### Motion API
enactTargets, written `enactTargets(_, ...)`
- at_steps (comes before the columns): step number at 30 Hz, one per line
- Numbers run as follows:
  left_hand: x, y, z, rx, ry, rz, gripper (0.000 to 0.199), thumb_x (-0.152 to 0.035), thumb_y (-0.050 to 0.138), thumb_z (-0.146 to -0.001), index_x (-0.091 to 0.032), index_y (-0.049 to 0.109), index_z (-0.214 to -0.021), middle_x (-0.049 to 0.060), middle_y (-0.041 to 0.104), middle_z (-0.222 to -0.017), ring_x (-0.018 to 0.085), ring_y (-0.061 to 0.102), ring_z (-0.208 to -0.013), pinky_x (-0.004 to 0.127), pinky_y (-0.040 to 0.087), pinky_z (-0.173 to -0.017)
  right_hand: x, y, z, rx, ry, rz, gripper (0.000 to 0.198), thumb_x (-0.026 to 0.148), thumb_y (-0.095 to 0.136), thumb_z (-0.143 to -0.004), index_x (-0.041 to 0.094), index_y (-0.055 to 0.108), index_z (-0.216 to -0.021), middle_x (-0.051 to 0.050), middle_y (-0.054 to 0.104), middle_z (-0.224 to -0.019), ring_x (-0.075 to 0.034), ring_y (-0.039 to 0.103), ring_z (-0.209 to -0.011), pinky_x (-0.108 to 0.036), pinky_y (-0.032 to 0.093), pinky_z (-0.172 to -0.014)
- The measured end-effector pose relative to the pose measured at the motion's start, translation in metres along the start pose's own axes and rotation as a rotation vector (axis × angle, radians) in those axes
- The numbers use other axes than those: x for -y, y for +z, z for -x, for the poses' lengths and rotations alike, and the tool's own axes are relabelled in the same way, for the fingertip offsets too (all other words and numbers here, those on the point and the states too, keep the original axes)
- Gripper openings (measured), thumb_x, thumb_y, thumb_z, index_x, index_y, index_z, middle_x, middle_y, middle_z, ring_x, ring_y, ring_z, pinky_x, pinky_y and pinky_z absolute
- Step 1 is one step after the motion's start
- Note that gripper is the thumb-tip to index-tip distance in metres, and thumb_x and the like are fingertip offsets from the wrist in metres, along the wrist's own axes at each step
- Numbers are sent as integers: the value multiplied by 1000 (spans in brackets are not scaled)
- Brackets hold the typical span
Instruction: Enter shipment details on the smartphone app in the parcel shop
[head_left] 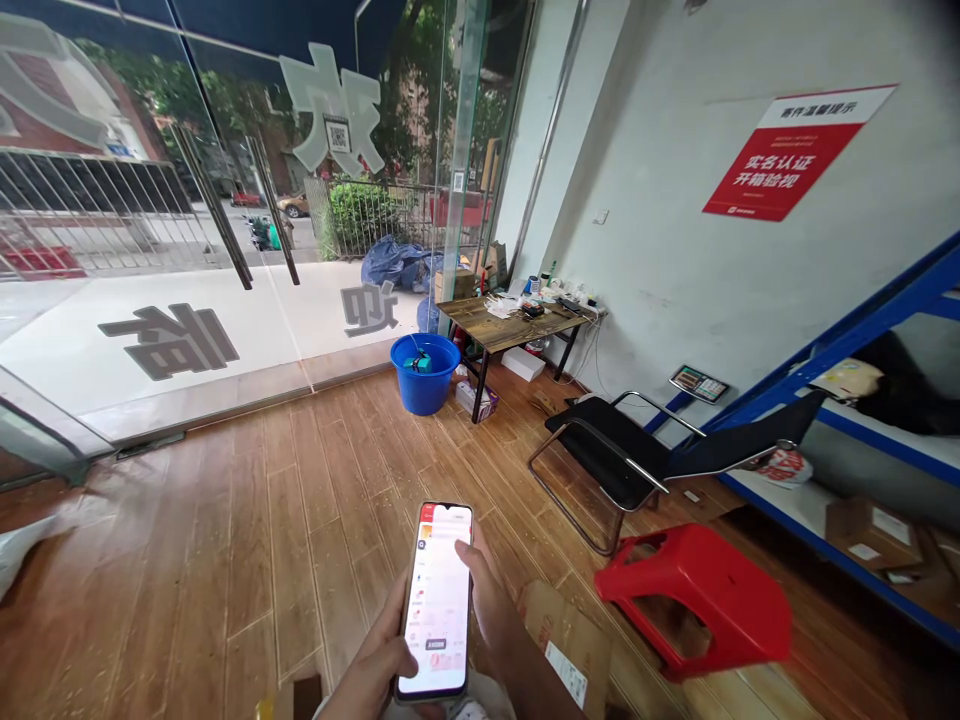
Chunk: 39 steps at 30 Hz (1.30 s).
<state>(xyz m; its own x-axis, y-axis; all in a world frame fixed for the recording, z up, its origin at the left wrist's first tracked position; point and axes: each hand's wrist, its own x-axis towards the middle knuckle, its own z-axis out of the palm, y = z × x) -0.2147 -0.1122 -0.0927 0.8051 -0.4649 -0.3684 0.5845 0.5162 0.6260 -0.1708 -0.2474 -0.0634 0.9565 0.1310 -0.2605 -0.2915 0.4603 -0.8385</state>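
A smartphone (pixel 436 610) with a lit, mostly white screen is held upright between both hands at the bottom middle of the head view. My left hand (pixel 382 645) is wrapped round its left side, with the thumb over the lower left of the screen. My right hand (pixel 484 580) grips the other side, its thumb at the upper right of the screen. The fingers behind the phone are hidden. Just right of my right hand, a cardboard box (pixel 592 640) with a white label lies low.
A red plastic stool (pixel 712 600) lies tipped at the right, near a black metal-framed chair (pixel 615 450). Behind are a cluttered wooden table (pixel 499 325), a blue tub (pixel 424 385) and a digital scale (pixel 699 383). Blue-framed shelves (pixel 855 560) line the right; glass doors (pixel 247 230) stand ahead.
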Motion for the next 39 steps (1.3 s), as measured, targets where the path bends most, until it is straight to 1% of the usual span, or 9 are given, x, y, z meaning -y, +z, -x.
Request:
enactTargets(5,-17,28,15,-119,7,-21,109,-3,47,-52,-27,-9,-143,6,62,-116,26,63,-86,31,51,-58,-11,-16,14,274,48,-21,44,31,58,-71,19,51,-113,-5,70,-91,-22,63,-79,-33,45,-70)
enactTargets(10,-15,29,13,-176,51,-69,110,-4,50,-50,-21,-6,-144,6,65,-103,20,58,-70,30,52,-50,-18,-23,22,372,125,-73,60,25,62,-63,21,46,-121,-4,69,-94,-19,61,-75,-28,41,-62)
enactTargets(13,-14,29,12,-185,36,-103,108,-5,50,-51,-22,-3,-143,5,65,-95,21,58,-69,31,51,-50,-19,-24,23,362,115,-59,64,24,64,-60,19,45,-121,-3,69,-88,-18,60,-70,-27,40,-59)
enactTargets(18,-15,31,14,-178,31,-74,103,-9,50,-49,-21,6,-142,6,65,-97,21,60,-67,31,51,-53,-20,-23,22,305,126,-8,63,18,56,-63,21,41,-124,-3,69,-91,-19,61,-73,-31,42,-64)
enactTargets(24,-13,30,14,-180,40,-66,102,-10,49,-51,-22,5,-142,6,64,-99,22,59,-70,31,50,-52,-20,-22,23,342,11,119,57,29,70,-64,19,46,-115,-5,67,-93,-20,61,-79,-31,43,-67)
enactTargets(27,-13,29,14,-165,39,-80,102,-9,49,-52,-21,3,-143,7,64,-99,22,60,-69,30,50,-53,-16,-18,25,291,72,43,54,27,63,-68,19,44,-117,-3,68,-85,-18,60,-71,-30,42,-63)
enactTargets(34,-6,19,13,-165,55,-127,98,-7,53,-58,-26,9,-143,9,58,-117,26,62,-84,31,51,-56,-24,-16,23,287,13,77,62,31,76,-59,19,48,-113,-5,69,-90,-21,63,-78,-31,45,-67)
enactTargets(36,-5,18,12,-158,51,-145,98,-6,53,-58,-27,9,-143,8,58,-118,27,61,-85,31,52,-56,-27,-15,20,239,58,-18,57,33,72,-62,19,50,-112,-4,70,-84,-20,64,-70,-30,45,-62)
enactTargets(39,-5,19,12,-137,36,-127,99,-7,50,-57,-27,7,-143,7,59,-117,26,62,-83,31,51,-55,-23,-9,14,63,85,-93,47,40,67,-65,18,56,-105,-3,72,-79,-22,65,-66,-31,46,-58)
